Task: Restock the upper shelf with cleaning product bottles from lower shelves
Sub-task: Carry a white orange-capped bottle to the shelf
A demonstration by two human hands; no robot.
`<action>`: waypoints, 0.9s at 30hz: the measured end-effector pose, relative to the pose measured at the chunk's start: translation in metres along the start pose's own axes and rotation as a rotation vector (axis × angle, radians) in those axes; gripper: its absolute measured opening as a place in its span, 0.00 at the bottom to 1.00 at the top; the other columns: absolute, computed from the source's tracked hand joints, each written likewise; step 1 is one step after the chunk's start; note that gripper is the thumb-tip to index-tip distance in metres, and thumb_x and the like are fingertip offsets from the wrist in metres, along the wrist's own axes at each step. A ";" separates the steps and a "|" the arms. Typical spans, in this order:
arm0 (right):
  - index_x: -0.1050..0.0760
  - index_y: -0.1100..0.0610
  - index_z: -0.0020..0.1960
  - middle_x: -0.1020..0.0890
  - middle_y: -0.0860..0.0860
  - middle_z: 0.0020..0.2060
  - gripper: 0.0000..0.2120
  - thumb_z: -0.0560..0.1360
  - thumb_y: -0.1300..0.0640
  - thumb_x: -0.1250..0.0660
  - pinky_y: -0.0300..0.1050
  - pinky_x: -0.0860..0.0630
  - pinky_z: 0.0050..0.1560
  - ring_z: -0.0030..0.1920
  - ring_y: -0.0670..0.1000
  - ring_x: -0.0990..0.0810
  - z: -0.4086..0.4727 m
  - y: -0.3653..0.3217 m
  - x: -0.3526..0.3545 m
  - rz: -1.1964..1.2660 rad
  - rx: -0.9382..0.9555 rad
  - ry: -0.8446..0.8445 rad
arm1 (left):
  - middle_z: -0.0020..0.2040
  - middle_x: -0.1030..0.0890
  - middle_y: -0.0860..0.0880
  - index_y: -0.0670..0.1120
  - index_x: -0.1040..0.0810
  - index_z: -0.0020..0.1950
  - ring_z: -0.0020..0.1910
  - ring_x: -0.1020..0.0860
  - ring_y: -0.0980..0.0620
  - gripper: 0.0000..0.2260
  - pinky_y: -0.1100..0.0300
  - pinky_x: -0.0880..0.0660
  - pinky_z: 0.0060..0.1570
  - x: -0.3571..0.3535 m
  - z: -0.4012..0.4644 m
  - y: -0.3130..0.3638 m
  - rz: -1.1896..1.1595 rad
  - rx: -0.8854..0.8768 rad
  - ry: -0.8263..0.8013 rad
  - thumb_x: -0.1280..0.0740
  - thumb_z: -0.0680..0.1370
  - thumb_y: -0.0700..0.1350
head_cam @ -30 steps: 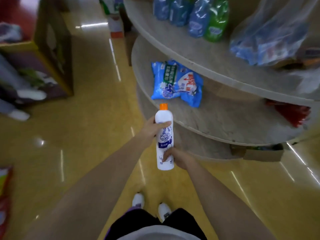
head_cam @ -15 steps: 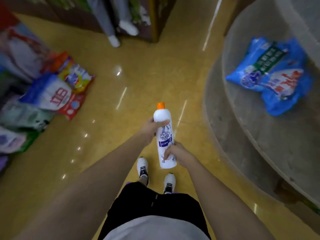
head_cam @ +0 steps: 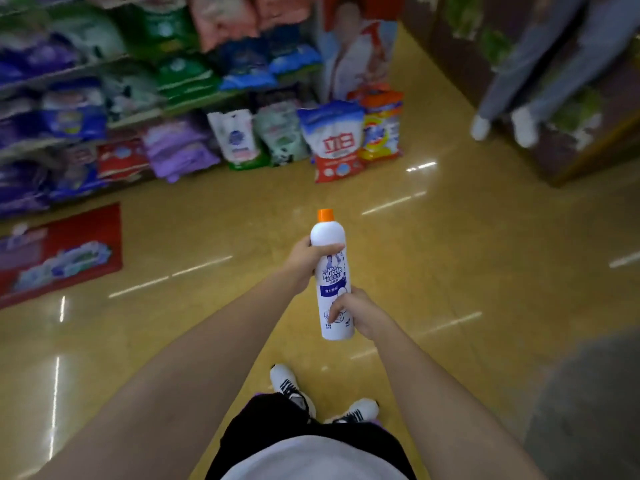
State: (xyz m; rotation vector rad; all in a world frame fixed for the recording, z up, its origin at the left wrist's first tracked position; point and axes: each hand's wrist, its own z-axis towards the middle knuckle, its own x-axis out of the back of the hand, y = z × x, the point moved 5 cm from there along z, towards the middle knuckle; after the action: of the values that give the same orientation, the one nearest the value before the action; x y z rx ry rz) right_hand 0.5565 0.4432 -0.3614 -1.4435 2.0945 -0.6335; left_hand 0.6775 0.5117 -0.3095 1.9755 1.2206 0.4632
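A: Bottle (head_cam: 331, 282) status?
B: Upright at waist height over the floor (head_cam: 450, 271). Left hand (head_cam: 304, 259) wraps the shoulder, right hand (head_cam: 356, 313) grips the base.
A: Change?
B: View has swung off the round shelf unit; detergent bags (head_cam: 332, 140) now ahead. Grip unchanged.
A: Meaning?
B: Likely mid-carry, upper shelf out of view, nothing placed.

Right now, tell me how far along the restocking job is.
Done: one white bottle with an orange cap is picked up. In hand: the left hand grips its upper body, the right hand its lower part, above the yellow floor. Left: putting it on the upper shelf, which is not in view; only shelves of bagged goods show.
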 end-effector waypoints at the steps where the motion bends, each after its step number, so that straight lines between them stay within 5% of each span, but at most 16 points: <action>1: 0.20 0.61 0.54 0.13 0.56 0.46 0.31 0.50 0.70 0.31 0.50 0.18 0.49 0.50 0.60 0.17 0.008 -0.011 -0.022 -0.052 -0.004 -0.030 | 0.51 0.15 0.40 0.41 0.24 0.62 0.47 0.16 0.43 0.22 0.47 0.18 0.51 0.028 -0.001 0.004 -0.045 -0.009 0.046 0.22 0.71 0.40; 11: 0.20 0.57 0.52 0.14 0.53 0.44 0.23 0.58 0.71 0.30 0.47 0.21 0.45 0.47 0.58 0.18 0.078 -0.092 -0.232 -0.500 -0.007 -0.235 | 0.50 0.15 0.41 0.45 0.24 0.57 0.44 0.16 0.45 0.17 0.49 0.18 0.48 0.267 -0.016 0.038 -0.276 -0.091 0.346 0.23 0.73 0.44; 14: 0.19 0.56 0.49 0.13 0.53 0.43 0.24 0.53 0.67 0.30 0.51 0.19 0.48 0.46 0.58 0.17 0.099 -0.108 -0.292 -0.596 0.017 -0.289 | 0.48 0.15 0.43 0.43 0.25 0.59 0.42 0.16 0.47 0.19 0.53 0.19 0.42 0.333 -0.023 0.044 -0.338 -0.112 0.438 0.23 0.73 0.45; 17: 0.19 0.55 0.50 0.13 0.54 0.46 0.22 0.58 0.69 0.27 0.52 0.19 0.51 0.49 0.59 0.16 0.112 -0.120 -0.352 -0.682 0.059 -0.328 | 0.50 0.17 0.42 0.42 0.29 0.63 0.43 0.17 0.47 0.27 0.55 0.21 0.36 0.389 -0.030 0.044 -0.395 -0.097 0.583 0.21 0.70 0.48; 23: 0.23 0.56 0.57 0.15 0.53 0.48 0.23 0.64 0.69 0.25 0.48 0.19 0.44 0.46 0.55 0.16 0.133 -0.134 -0.457 -0.906 0.144 -0.444 | 0.56 0.22 0.40 0.42 0.37 0.68 0.51 0.19 0.40 0.40 0.44 0.20 0.52 0.490 -0.044 0.037 -0.586 -0.048 0.842 0.18 0.65 0.50; 27: 0.26 0.50 0.61 0.16 0.49 0.53 0.30 0.62 0.65 0.20 0.48 0.20 0.47 0.52 0.54 0.18 0.152 -0.139 -0.524 -1.099 0.238 -0.533 | 0.54 0.25 0.43 0.42 0.38 0.69 0.53 0.22 0.41 0.37 0.43 0.23 0.58 0.556 -0.058 0.032 -0.673 0.024 1.009 0.20 0.69 0.48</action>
State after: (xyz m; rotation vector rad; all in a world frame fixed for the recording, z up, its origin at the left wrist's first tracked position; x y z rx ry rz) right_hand 0.9099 0.8785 -0.3108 -2.2361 0.6843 -0.7164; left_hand 0.9255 1.0134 -0.2925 1.1671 2.3725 1.1334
